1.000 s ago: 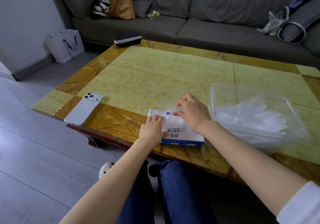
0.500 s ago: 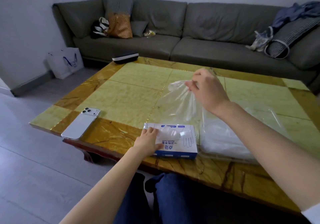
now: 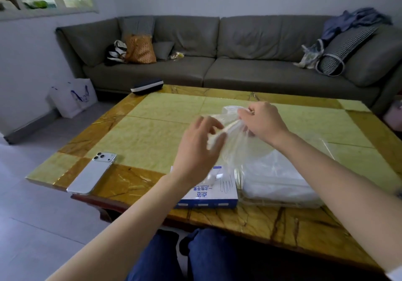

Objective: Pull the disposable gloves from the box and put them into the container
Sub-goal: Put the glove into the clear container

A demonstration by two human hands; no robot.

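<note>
A thin clear disposable glove [image 3: 233, 137] hangs in the air above the table, stretched between both hands. My right hand [image 3: 264, 122] pinches its upper end. My left hand [image 3: 199, 148] pinches its left edge between thumb and fingers. Below them the white and blue glove box [image 3: 214, 191] lies at the table's near edge, partly hidden by my left wrist, with a tuft of plastic sticking out of its slot. Right of the box stands the clear plastic container [image 3: 280, 178] holding a pile of clear gloves.
A white phone [image 3: 92, 173] lies near the table's front left corner. A dark case [image 3: 146, 86] sits at the table's far left edge. A grey sofa [image 3: 239, 63] with bags runs behind the table [image 3: 152, 133]. A white paper bag [image 3: 72, 97] stands on the floor at left.
My right hand pulled a glove up out of the box. My left hand left the box, rose and took hold of the glove's left edge. The view tilted up.
</note>
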